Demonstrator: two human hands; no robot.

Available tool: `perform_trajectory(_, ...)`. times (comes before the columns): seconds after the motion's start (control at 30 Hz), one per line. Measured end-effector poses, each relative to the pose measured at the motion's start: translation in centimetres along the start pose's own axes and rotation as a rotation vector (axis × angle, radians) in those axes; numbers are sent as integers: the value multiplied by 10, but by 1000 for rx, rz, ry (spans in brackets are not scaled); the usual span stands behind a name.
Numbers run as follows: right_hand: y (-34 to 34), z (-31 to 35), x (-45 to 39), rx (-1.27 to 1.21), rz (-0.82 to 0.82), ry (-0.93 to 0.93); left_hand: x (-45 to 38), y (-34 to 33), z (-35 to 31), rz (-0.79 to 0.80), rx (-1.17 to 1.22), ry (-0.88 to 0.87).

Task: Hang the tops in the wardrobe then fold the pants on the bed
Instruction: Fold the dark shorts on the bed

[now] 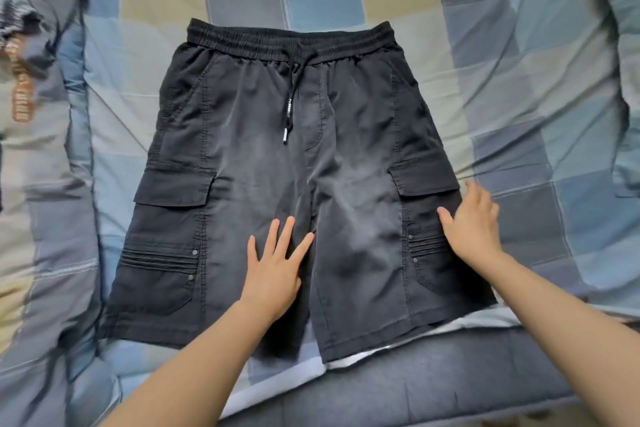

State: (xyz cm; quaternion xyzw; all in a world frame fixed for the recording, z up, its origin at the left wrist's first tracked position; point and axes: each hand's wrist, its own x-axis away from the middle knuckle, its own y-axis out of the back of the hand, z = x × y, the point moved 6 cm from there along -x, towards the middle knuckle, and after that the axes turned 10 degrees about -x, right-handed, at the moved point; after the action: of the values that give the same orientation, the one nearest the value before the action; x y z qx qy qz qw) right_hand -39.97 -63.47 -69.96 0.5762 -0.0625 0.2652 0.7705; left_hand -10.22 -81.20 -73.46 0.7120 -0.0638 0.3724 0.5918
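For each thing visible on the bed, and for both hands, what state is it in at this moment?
black cargo shorts: spread flat, front up, unfolded.
drawstring: tied, ends lying down the front.
left cargo pocket flap: closed.
left hand: open, fingers spread, resting on the shorts near the crotch.
right hand: open, on the shorts' right edge.
checked bedcover: wrinkled.
garment with orange lettering: crumpled at the left edge.

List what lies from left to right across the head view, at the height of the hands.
Dark garment with orange lettering → left cargo pocket of the black shorts → left hand → right cargo pocket → right hand → checked bedcover.
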Motion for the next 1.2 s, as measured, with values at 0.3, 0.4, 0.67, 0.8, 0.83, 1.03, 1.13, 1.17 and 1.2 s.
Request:
perform_trajectory(0.3, 16, -66, 16, -314, 93, -22, -20, 83, -15, -390, 209, 87)
perform_trajectory(0.4, 40, -90, 16, -284, -36, -43, -36, 64, -32, -125, -23, -66)
perform_trajectory(0.67, 38, -52, 49, -389, 121, -31, -45, 70, -76, 68, 40, -42)
perform_trajectory(0.8, 31, 22, 106, -469, 280, 232, -39, 111, -111, 69, 864, -84)
perform_trajectory(0.83, 29, 40, 119, -476, 351, 306, -38, 117, -113, 150, 1168, 8)
perform_trajectory(1.03, 13, 81, 123, -315, 676, 316, -36, 112, -83, 71, 1117, 267)
perform_trajectory(1.13, 30, 92, 59, -316, 295, 124, -32, 99, -68, 114, 1100, 186)
perform_trajectory(1.17, 32, 101, 39, -341, 222, 81, -29, 96, -65, 125, 1089, 154)
perform_trajectory(1.2, 29, 114, 18, -359, 198, 43, -28, 93, -60, 128, 1074, 122)
